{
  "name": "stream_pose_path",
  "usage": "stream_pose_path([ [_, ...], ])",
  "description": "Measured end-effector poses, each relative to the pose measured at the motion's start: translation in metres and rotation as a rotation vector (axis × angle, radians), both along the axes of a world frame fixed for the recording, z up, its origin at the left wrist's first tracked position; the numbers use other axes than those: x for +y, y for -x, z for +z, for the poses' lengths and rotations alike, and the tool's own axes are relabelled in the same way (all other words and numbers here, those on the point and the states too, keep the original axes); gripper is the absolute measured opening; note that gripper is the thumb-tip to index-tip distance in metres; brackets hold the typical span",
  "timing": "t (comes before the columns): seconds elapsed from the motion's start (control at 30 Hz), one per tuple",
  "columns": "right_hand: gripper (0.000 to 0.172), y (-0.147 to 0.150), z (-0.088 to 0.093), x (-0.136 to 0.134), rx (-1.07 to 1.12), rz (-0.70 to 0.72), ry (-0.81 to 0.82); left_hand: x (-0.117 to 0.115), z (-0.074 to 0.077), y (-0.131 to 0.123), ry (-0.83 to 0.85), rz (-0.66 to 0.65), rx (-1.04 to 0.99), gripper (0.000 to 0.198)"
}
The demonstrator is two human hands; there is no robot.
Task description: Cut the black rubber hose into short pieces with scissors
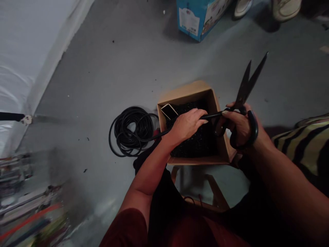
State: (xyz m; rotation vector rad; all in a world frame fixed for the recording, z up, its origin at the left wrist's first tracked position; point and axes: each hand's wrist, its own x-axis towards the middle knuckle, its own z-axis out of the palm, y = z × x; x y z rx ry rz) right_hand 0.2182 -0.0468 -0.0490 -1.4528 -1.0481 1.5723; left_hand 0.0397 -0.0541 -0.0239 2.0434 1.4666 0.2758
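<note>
Grey floor (102, 68), black tubing (210, 116) between hands (186, 125)

I look down on a grey painted floor (102, 68) flecked with dark specks, dimly lit. White plastic sheeting (20, 58) runs along my left, above a blurred metal rack (23, 192). Ahead stand a blue carton (197, 17) and white shoes (285, 8); a wooden stool (218, 193) stands before me, striped cloth (305, 144) at my right.
</note>
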Motion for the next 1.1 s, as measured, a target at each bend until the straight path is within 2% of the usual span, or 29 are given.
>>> stream_pose_path([
  [0.1, 0.03, 0.004, 0.002, -0.002, 0.053, -0.067, 0.064, 0.005, 0.007, 0.006, -0.014, 0.081, 0.019, 0.028],
  [0.2, 0.027, 0.009, 0.002, -0.008, 0.014, 0.049, 0.049, 0.01, 0.016, 0.019, 0.0, 0.233, -0.075, 0.029],
  [0.3, 0.031, 0.014, 0.0, -0.015, -0.062, 0.18, 0.0, 0.014, 0.022, 0.029, 0.045, 0.404, -0.219, 0.033],
  [0.37, 0.035, 0.015, -0.001, -0.018, -0.141, 0.265, -0.042, 0.015, 0.024, 0.031, 0.074, 0.456, -0.282, 0.035],
  [0.47, 0.039, 0.015, 0.002, -0.02, -0.241, 0.367, -0.082, 0.016, 0.024, 0.031, 0.095, 0.47, -0.34, 0.036],
  [0.67, 0.045, 0.014, 0.017, -0.023, -0.27, 0.447, -0.066, 0.015, 0.024, 0.028, 0.16, 0.495, -0.458, 0.038],
  [0.93, 0.048, 0.013, 0.013, -0.024, -0.228, 0.429, -0.102, 0.015, 0.027, 0.021, 0.3, 0.478, -0.596, 0.035],
  [1.1, 0.05, 0.011, 0.015, -0.024, -0.232, 0.448, -0.098, 0.016, 0.029, 0.021, 0.312, 0.477, -0.64, 0.032],
])
